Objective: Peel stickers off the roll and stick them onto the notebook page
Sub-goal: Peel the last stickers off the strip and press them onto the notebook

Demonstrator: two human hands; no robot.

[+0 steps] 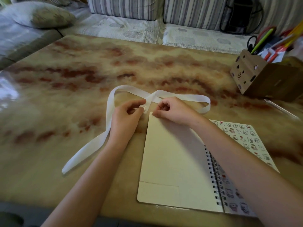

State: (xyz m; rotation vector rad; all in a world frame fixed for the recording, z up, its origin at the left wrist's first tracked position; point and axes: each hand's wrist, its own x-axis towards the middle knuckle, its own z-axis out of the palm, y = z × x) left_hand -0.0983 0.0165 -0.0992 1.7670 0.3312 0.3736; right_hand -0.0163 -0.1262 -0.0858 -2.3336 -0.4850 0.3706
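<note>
A long white sticker strip point(94, 145) lies unrolled on the marbled table point(82, 71). Its loose tail trails away to the left of and below the pinch, and a wide loop is thrown beyond both hands and round to the right. The strip is pinched between thumb and fingertips of the left hand point(126, 118), a narrow grip taken where two runs of the strip cross. Just right of that pinch, the right hand point(173, 112) is held with fingers curled, its fingertips point(155, 114) brought together at the far left corner of the blank notebook page point(172, 161). Whether a peeled sticker is held there cannot be told. The page extends below this grip toward the near table edge. The spiral binding and a cartoon-printed cover point(242, 136) are seen to its right. Well apart, right of and beyond the hands, a wooden pen holder point(255, 76) is stood.
</note>
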